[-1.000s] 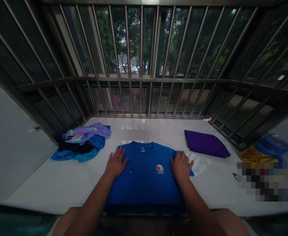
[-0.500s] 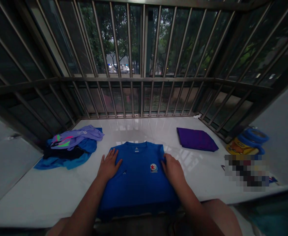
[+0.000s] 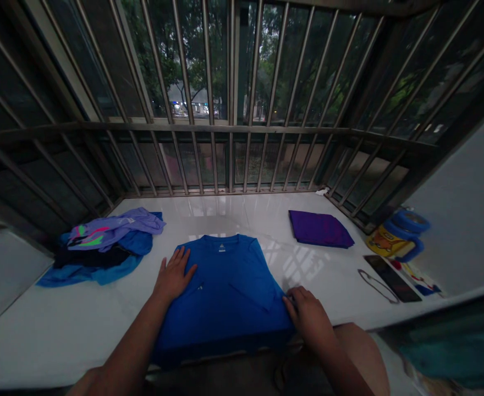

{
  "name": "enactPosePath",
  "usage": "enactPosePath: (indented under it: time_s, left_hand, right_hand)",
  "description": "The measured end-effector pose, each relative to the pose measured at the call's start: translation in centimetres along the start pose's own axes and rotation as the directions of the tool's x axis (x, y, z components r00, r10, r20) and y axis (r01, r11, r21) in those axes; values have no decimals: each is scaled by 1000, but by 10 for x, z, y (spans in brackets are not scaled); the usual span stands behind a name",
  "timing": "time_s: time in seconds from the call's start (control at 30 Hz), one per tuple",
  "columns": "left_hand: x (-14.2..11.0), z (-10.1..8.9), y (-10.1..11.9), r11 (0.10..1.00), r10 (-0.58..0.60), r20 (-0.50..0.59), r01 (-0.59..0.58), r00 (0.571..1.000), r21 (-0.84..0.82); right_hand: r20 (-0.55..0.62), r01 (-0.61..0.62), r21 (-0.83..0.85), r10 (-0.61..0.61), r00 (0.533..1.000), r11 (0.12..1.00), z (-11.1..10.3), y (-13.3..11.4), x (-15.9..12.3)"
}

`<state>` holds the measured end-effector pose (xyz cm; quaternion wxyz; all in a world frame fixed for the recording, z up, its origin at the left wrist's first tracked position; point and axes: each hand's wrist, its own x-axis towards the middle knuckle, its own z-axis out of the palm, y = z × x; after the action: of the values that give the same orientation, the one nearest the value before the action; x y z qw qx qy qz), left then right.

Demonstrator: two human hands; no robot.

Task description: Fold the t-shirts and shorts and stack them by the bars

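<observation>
Dim grey daylight enters through the steel-barred window (image 3: pixel 231 66) beyond the left hand (image 3: pixel 174 275) and right hand (image 3: pixel 308 316), glaring softly on the glossy white tile ledge (image 3: pixel 242 212); wide-angle distortion stretches the view toward the frame edges.

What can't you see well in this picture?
From the head camera:
Part of the blue T-shirt: covered by the right hand.
Lower layers of the clothes pile: hidden by the lilac garment.
Print on the yellow packet: too small.
The black flat thing: too dark to identify.
</observation>
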<state>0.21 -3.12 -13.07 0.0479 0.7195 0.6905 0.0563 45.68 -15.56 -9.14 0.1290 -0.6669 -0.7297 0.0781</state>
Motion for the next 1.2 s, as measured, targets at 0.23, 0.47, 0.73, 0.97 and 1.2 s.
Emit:
enactPosePath:
  time_s: [0.23,0.47,0.73,0.97,1.2]
  left_hand:
    - [15,-32,45,995,-54,-54,49,997,-87]
    - [75,-25,189,937,249,-22,-246,968,-248]
    - [130,-5,244,881,313,62,-266,948,-391]
    - [141,9,270,832,325,65,-253,943,-495]
    - [133,8,285,820,325,-26,-296,945,-489]
  right_hand:
    - [-88,23,125,-12,996,992,17,-10,12]
    - [-228,40,232,14,974,972,40,-4,7]
    - [-268,26,291,55,962,956,39,-6,8]
    - [-259,-43,295,123,958,955,32,-4,12]
    - [-102,-129,10,129,986,992,30,-16,12]
